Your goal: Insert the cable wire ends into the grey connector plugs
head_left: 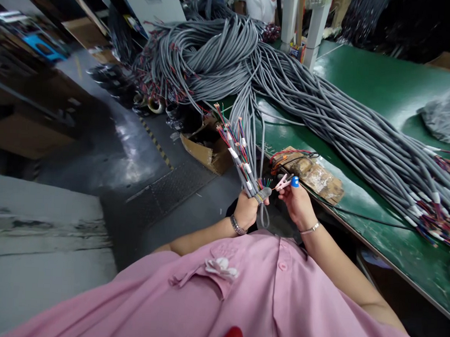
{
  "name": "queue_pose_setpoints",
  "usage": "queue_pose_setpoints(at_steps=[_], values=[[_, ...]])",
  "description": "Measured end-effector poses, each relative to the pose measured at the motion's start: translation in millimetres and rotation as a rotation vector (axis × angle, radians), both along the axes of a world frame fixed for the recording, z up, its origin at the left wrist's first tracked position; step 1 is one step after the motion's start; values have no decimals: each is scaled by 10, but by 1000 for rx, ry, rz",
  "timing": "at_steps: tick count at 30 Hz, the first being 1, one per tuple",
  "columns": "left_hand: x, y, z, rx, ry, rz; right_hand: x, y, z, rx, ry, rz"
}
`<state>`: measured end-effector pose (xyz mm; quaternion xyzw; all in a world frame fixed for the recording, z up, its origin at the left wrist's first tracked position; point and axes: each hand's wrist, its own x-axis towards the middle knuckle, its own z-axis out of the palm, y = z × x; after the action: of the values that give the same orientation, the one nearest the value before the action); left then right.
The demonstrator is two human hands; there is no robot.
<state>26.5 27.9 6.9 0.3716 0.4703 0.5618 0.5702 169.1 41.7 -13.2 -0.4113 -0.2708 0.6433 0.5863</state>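
My left hand [246, 210] is closed around a bundle of grey cables [244, 164] whose ends fan upward with coloured wires, bare copper tips and white sleeves. Grey cloth covers its thumb. One cable end with spread, thin coloured wires [264, 182] sticks out beside that thumb. Close by on the right, my right hand [299, 207] pinches a small pink clip [282, 182], its tip near an orange wire at the left thumb. A blue cover [294, 181] sits on a digit of the right hand. A cable loop [263, 218] hangs below the hands.
Long grey cables [326, 108] lie heaped across the green table [365, 75]. A worn wooden block [315, 176] with wires lies at its near edge. An open cardboard box [199, 152] stands below, left of the table. A plastic bag [448, 112] rests at right; a person [260, 4] is behind.
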Motion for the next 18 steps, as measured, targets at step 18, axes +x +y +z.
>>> queue_pose_setpoints(at_steps=[18], values=[[-64, -33, -72, -18, 57, -11, -50, -3, -4, -110, 216, 29]])
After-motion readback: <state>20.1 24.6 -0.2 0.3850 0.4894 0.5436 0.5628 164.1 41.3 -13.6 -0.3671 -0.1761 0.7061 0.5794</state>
